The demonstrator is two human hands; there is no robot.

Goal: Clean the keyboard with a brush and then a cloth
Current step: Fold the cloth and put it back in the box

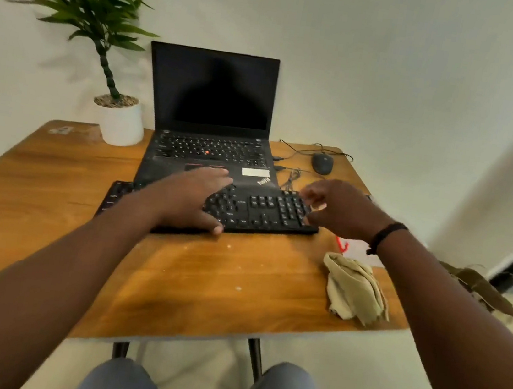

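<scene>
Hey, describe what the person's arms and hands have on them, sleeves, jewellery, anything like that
Both forearms are bare, with no sleeves in view. The right hand has a thin black band around its wrist. The left hand wears nothing visible: no ring, watch or glove.

The only wording that can be read is the brand mark "ThinkPad", printed at an angle on the lower right corner of the palm rest of the open laptop (208,151). A white sticker (255,172) sits on the palm rest just beside that mark, but nothing on it can be made out. The key legends on the laptop and on the separate black keyboard (256,209) are too small and blurred to read. A pale label (60,129) on the desk's far left corner is likewise illegible.
</scene>
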